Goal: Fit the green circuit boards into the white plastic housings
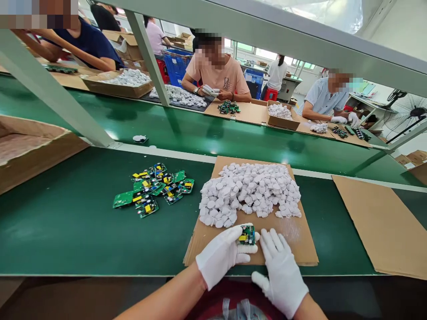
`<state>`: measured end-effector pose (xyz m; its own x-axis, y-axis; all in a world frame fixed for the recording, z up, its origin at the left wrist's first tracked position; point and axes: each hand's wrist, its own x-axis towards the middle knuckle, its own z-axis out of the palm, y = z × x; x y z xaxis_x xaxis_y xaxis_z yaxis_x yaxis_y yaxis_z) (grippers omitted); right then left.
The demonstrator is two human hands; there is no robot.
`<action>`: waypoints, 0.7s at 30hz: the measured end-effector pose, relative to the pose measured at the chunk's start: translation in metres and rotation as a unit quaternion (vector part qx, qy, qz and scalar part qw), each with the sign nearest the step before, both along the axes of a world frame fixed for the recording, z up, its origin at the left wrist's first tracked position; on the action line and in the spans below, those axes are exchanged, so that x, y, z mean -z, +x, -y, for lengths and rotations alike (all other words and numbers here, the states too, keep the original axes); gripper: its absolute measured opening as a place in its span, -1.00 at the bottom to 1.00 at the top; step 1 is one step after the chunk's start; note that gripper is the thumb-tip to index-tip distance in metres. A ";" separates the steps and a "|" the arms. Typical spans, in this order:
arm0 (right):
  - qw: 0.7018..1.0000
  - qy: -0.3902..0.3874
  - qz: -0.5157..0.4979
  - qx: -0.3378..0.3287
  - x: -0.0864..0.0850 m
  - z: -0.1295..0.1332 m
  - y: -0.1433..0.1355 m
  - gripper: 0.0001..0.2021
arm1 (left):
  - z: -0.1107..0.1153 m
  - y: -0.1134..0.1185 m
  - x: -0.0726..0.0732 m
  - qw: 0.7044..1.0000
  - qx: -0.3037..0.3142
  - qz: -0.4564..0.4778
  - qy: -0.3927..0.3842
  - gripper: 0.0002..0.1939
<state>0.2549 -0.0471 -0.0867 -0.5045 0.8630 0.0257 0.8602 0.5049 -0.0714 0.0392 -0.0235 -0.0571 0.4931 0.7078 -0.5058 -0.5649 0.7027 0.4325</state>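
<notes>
My left hand (pixel 228 251), in a white glove, grips a small green circuit board (pixel 247 235) with a yellow part and dark components facing up. Beside it, my right hand (pixel 282 271), gloved too, lies palm down with fingers stretched forward and the thumb apart; nothing shows in it. Both hands are over the near part of a cardboard sheet (pixel 196 240). Just beyond them is a heap of small white rounded pieces (pixel 253 189). To the left on the green bench lies a loose pile of similar circuit boards (pixel 155 189).
An open cardboard box (pixel 43 162) stands at the left, and another cardboard sheet (pixel 383 226) lies at the right. A slanted frame post (pixel 56 89) and overhead beam cross the view. Beyond the green conveyor (pixel 200 133), several people work beside boxes of white pieces.
</notes>
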 end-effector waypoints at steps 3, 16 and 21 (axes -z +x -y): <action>0.997 0.022 0.008 0.075 -0.002 -0.002 0.003 -0.35 | 0.001 0.001 0.001 1.000 0.004 -0.006 0.003 -0.67; 0.971 0.069 -0.158 0.164 0.001 -0.027 0.029 -0.68 | 0.003 0.003 -0.002 0.999 0.024 -0.022 0.022 -0.62; 0.831 -0.102 -0.475 0.271 -0.021 -0.013 0.006 -0.58 | 0.001 0.011 0.001 0.999 0.017 -0.002 0.030 -0.61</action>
<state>0.2605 -0.0339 -0.0653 0.1242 0.9921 0.0145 0.4645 -0.0452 -0.8844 0.0504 -0.0245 -0.0583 0.5162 0.7195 -0.4646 -0.5388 0.6945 0.4769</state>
